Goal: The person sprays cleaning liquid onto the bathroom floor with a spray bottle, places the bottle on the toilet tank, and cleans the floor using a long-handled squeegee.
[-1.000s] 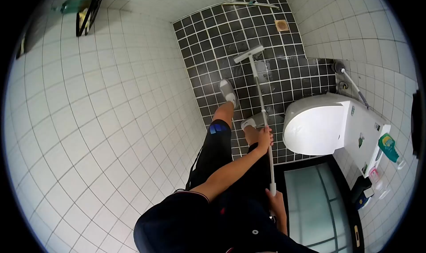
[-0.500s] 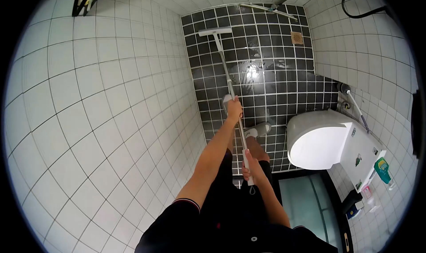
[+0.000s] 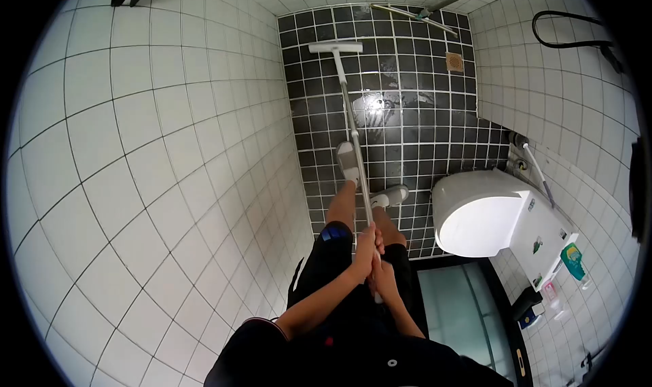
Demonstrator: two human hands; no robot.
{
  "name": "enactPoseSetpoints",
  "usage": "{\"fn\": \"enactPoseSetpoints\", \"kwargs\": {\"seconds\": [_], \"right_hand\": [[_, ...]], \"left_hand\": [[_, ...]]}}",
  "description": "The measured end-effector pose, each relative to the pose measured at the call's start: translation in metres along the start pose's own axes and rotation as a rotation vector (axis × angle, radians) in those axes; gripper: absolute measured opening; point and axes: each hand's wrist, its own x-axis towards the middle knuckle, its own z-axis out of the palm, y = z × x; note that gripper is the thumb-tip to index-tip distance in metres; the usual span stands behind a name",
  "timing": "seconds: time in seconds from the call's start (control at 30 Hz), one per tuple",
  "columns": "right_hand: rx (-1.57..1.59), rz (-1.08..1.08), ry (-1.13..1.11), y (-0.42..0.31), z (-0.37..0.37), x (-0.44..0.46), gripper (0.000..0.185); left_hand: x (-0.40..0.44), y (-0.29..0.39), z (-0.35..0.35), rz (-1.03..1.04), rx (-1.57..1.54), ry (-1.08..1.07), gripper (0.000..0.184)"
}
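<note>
A floor squeegee (image 3: 348, 107) with a long metal pole and a wide white head (image 3: 335, 48) reaches away from me across the dark tiles. Its head rests on the wet floor near the left wall. My left hand (image 3: 367, 246) is wrapped round the upper pole. Just below it, my right hand (image 3: 384, 280) grips the white handle end, its fingers partly hidden. Both of my feet, in light slippers (image 3: 347, 159), stand on either side of the pole.
At right stands a white toilet (image 3: 468, 214), with a toilet brush (image 3: 538, 164) behind it and a green bottle (image 3: 573, 260) near its tank. Another T-shaped tool (image 3: 414, 18) lies at the far wall. A square drain (image 3: 454, 61) sits in the floor; a glass door (image 3: 456, 309) is lower right.
My left hand has slid down the pole toward my right hand, close to my body. Both hands are lower, and the squeegee head has shifted slightly right in view.
</note>
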Motion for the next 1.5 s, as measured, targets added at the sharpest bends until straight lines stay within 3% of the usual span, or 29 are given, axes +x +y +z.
{"fn": "enactPoseSetpoints", "kwargs": {"seconds": [0.07, 0.17, 0.27, 0.3, 0.37, 0.4, 0.47, 0.53, 0.6, 0.63, 0.67, 0.7, 0.73, 0.8, 0.9, 1.0, 1.1, 1.17, 1.23, 1.3, 1.4, 1.47, 1.5], "right_hand": [[0.141, 0.057, -0.098, -0.010, 0.005, 0.030, 0.055], [0.125, -0.036, -0.100, -0.014, 0.032, 0.060, 0.057], [0.450, 0.164, -0.365, 0.021, 0.044, 0.085, 0.058], [0.448, 0.168, -0.362, 0.040, 0.048, 0.089, 0.058], [0.060, -0.063, -0.120, 0.060, 0.054, 0.092, 0.054], [-0.027, -0.128, -0.178, 0.062, 0.043, 0.093, 0.053], [-0.478, -0.404, -0.235, 0.071, 0.012, 0.136, 0.052], [-0.393, -0.326, -0.079, 0.063, 0.016, 0.154, 0.056], [0.236, -0.100, -0.227, 0.037, 0.060, 0.164, 0.053], [0.235, -0.101, -0.229, 0.027, 0.077, 0.156, 0.053], [0.361, 0.041, -0.320, 0.008, 0.088, 0.143, 0.053], [0.486, 0.194, -0.419, -0.006, 0.094, 0.133, 0.052], [0.486, 0.194, -0.419, -0.012, 0.091, 0.131, 0.052], [0.249, -0.121, -0.367, -0.031, 0.096, 0.147, 0.048], [0.278, -0.199, -0.273, -0.052, 0.104, 0.204, 0.046], [0.008, -0.330, -0.183, -0.043, 0.096, 0.197, 0.048], [0.120, -0.272, -0.158, -0.018, 0.092, 0.153, 0.049], [0.179, -0.269, -0.113, 0.003, 0.096, 0.170, 0.053], [0.120, -0.309, -0.089, 0.001, 0.090, 0.203, 0.057], [0.055, -0.284, -0.126, -0.033, 0.094, 0.236, 0.058], [0.102, -0.218, -0.213, -0.074, 0.104, 0.246, 0.059], [0.150, -0.204, -0.278, -0.063, 0.107, 0.241, 0.060], [0.083, -0.268, -0.182, -0.037, 0.104, 0.222, 0.059]], "left_hand": [[0.005, 0.012, 0.001, 0.076, -0.090, -0.053, 0.037], [0.021, 0.040, -0.011, 0.128, 0.284, 0.038, 0.040], [0.002, 0.055, -0.030, 0.076, 0.443, 0.091, 0.038], [-0.010, 0.056, -0.038, 0.081, 0.494, 0.097, 0.037], [-0.023, 0.042, -0.067, 0.179, 0.623, 0.153, 0.039], [-0.032, 0.034, -0.074, 0.284, 0.631, 0.239, 0.037], [-0.067, 0.029, -0.077, 0.165, 0.557, 0.350, 0.035], [-0.100, 0.023, -0.082, 0.090, 0.560, 0.379, 0.034], [-0.130, -0.006, -0.093, 0.097, 0.630, 0.393, 0.035], [-0.139, -0.006, -0.083, 0.110, 0.586, 0.404, 0.037], [-0.156, -0.025, -0.081, 0.219, 0.800, 0.500, 0.040], [-0.159, -0.035, -0.076, 0.170, 0.841, 0.529, 0.042], [-0.152, -0.052, -0.081, 0.222, 0.885, 0.524, 0.042], [-0.119, -0.053, -0.084, 0.290, 0.930, 0.513, 0.041], [-0.074, -0.025, -0.052, 0.234, 0.506, 0.370, 0.041], [-0.090, -0.014, -0.035, 0.258, 0.657, 0.416, 0.041], [-0.132, -0.048, -0.054, 0.135, 0.802, 0.459, 0.045], [-0.120, -0.078, -0.074, 0.258, 1.025, 0.549, 0.046], [-0.082, -0.082, -0.084, 0.311, 0.979, 0.503, 0.046], [-0.058, -0.030, -0.049, 0.300, 0.696, 0.364, 0.045], [-0.047, -0.014, -0.040, 0.322, 0.759, 0.434, 0.047], [-0.043, -0.014, -0.042, 0.368, 0.852, 0.495, 0.047], [-0.058, -0.036, -0.061, 0.383, 0.927, 0.488, 0.047]]}}
